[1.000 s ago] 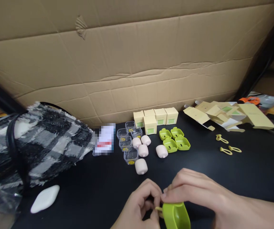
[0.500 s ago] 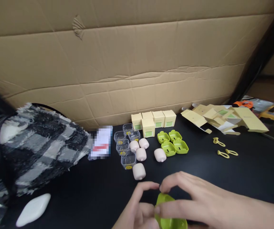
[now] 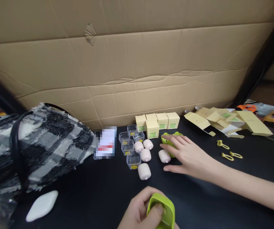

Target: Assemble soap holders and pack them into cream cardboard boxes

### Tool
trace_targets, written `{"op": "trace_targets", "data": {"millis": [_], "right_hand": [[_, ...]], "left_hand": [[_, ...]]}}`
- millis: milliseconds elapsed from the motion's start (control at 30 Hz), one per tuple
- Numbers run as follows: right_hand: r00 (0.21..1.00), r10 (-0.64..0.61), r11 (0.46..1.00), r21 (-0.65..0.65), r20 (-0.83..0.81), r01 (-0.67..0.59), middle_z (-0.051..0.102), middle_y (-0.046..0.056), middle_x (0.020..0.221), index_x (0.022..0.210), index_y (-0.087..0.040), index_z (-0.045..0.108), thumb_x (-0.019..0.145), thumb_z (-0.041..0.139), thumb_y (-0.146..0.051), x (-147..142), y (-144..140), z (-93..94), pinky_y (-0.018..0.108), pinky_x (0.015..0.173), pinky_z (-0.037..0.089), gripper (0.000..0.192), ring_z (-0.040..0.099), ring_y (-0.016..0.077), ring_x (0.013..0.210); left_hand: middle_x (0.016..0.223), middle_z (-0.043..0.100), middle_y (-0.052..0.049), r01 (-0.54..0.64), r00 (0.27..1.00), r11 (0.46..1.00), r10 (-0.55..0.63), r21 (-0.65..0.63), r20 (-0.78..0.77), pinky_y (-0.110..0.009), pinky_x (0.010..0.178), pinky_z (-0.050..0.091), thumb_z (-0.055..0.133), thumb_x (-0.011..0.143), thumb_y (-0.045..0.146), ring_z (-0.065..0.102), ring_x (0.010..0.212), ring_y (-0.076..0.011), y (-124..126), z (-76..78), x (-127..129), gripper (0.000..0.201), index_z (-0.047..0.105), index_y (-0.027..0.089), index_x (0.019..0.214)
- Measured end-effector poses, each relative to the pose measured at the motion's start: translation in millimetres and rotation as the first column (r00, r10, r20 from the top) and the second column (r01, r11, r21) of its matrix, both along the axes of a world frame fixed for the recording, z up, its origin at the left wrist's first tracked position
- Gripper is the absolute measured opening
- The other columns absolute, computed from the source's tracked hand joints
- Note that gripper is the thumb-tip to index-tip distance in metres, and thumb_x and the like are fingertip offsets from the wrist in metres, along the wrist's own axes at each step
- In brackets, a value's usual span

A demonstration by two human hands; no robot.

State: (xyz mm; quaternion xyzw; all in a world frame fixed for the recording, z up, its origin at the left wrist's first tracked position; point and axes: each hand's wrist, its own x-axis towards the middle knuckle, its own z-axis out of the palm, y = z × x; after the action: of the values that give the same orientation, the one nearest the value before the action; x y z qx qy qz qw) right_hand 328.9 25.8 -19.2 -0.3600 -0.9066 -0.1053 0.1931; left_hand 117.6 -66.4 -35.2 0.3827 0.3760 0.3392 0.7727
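My left hand (image 3: 143,211) grips a green silicone earbud case cover (image 3: 167,210) at the bottom of the view, its thumb pressed inside the hollow. Farther out, my right hand (image 3: 184,152) reaches over the table with fingers spread. It hovers over or touches more green covers (image 3: 171,136), mostly hidden beneath it; contact is unclear. Just left of its fingers lies a pale pink rounded earbud case (image 3: 164,156). Several more pale cases (image 3: 144,171) lie to the left, beside several clear plastic cups (image 3: 133,159) with yellow stickers.
Small cream boxes (image 3: 152,128) stand against the cardboard wall (image 3: 137,63). Flattened cream packaging (image 3: 222,121) and yellow loop straps (image 3: 227,156) lie at right. On the left are a black-and-white checked bag (image 3: 56,143), a blurred packet (image 3: 106,143) and a white diamond-shaped object (image 3: 42,205).
My right hand has let go of the green cover and moved forward to the other covers. My left hand keeps hold of the cover, now turned more upright. The view has shifted slightly.
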Motion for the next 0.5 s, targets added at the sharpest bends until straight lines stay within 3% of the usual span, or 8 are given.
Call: {"op": "trace_targets", "data": {"millis": [100,200,300,333,400,467,500], "right_hand": [[1.0,0.014,1.0,-0.01,-0.021,-0.014,0.058,0.025,0.125,0.107,-0.009,0.066,0.08,0.073,-0.026,-6.8,0.5,-6.7,0.058,0.091,0.047,0.032,0.055,0.0416,0.115],[0.996,0.044,0.998,-0.032,-0.074,-0.047,0.061,0.018,0.116,0.112,-0.015,0.062,0.085,0.067,-0.026,-7.6,-8.2,-2.0,0.049,0.086,0.051,0.03,0.06,0.0328,0.107],[0.929,0.036,0.962,-0.239,-0.369,-0.132,0.062,0.009,0.105,0.117,-0.019,0.054,0.087,0.061,-0.025,-2.2,-20.0,9.2,0.035,0.077,0.054,0.031,0.062,0.0208,0.09],[0.868,0.0,0.914,-0.353,-0.496,-0.201,0.061,0.007,0.102,0.116,-0.021,0.053,0.086,0.059,-0.024,-0.1,-23.8,12.7,0.031,0.073,0.054,0.031,0.061,0.0181,0.085],[0.732,-0.132,0.741,-0.556,-0.669,-0.375,0.061,0.003,0.095,0.114,-0.023,0.054,0.084,0.059,-0.024,3.1,-30.2,17.7,0.026,0.067,0.052,0.031,0.06,0.015,0.079],[0.659,-0.243,0.558,-0.658,-0.712,-0.505,0.06,0.0,0.091,0.114,-0.024,0.054,0.083,0.06,-0.029,4.0,-35.8,19.0,0.023,0.065,0.051,0.032,0.059,0.0134,0.077],[0.642,-0.269,0.491,-0.676,-0.718,-0.549,0.059,-0.001,0.089,0.113,-0.024,0.055,0.082,0.062,-0.031,3.6,-38.6,18.5,0.022,0.064,0.05,0.033,0.059,0.0128,0.075]], "left_hand": [[0.078,0.076,-0.006,0.068,0.993,0.997,-0.071,0.032,0.094,-0.02,0.06,0.041,0.079,0.064,0.053,0.07,0.069,-0.0142,2.9,-6.8,-4.7,0.055,0.063,0.016,0.101],[0.09,0.076,-0.008,0.1,0.978,0.991,-0.082,-0.084,0.19,-0.026,0.066,0.045,0.08,0.066,0.043,0.072,0.073,-0.0174,4.8,-8.2,-6.7,0.053,0.064,0.018,0.11],[0.093,0.076,-0.008,0.096,0.968,0.98,-0.052,-0.173,0.247,-0.034,0.081,0.048,0.082,0.066,0.033,0.073,0.079,-0.0176,3.7,-6.4,-5.3,0.048,0.065,0.018,0.109],[0.095,0.075,-0.008,0.095,0.968,0.979,-0.049,-0.179,0.246,-0.035,0.084,0.047,0.083,0.066,0.033,0.072,0.081,-0.0176,3.1,-6.4,-4.6,0.047,0.066,0.017,0.107],[0.098,0.074,-0.008,0.092,0.971,0.98,-0.049,-0.174,0.235,-0.035,0.086,0.047,0.085,0.065,0.035,0.072,0.083,-0.0172,2.8,-8.1,-3.1,0.047,0.066,0.017,0.104],[0.096,0.075,-0.007,0.093,0.965,0.976,-0.04,-0.195,0.26,-0.032,0.081,0.049,0.085,0.066,0.036,0.073,0.079,-0.0162,4.2,-11.6,-1.8,0.042,0.067,0.017,0.098],[0.093,0.075,-0.006,0.099,0.958,0.973,-0.036,-0.21,0.286,-0.031,0.077,0.05,0.085,0.066,0.036,0.073,0.076,-0.0159,5.4,-13.3,-1.2,0.039,0.067,0.018,0.095]]}}
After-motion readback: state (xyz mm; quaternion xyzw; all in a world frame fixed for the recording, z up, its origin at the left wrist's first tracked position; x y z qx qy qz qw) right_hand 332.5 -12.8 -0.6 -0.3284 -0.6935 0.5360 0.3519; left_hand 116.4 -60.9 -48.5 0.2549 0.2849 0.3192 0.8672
